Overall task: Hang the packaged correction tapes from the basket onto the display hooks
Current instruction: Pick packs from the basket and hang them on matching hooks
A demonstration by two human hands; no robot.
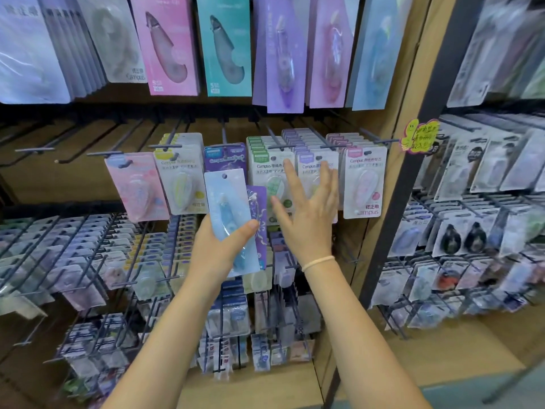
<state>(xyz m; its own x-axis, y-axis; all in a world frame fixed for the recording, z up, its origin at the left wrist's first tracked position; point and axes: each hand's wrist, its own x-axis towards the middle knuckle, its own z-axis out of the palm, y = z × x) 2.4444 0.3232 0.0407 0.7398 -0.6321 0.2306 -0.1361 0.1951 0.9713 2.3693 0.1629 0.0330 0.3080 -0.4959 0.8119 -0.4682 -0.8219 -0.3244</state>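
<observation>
Nearest, the left hand [218,246] grips a pale-blue carded correction tape pack [228,215], purple pack [259,222] behind it.
Beside it the right hand [306,208] spreads open-fingered before the hanging Campus packs [269,172]; bare black metal hooks [97,143] stand free at left.

Left hand [219,246] gripping two packaged correction tapes [228,214], one behind the other, in front of the middle row of display hooks [274,140]. Right hand [306,208] just to the right, fingers spread before the hanging packs [364,181] on that row. Larger packs [168,45] above, denser rows of hooks below, a second rack [472,202] to the right beyond a post [413,178].
</observation>
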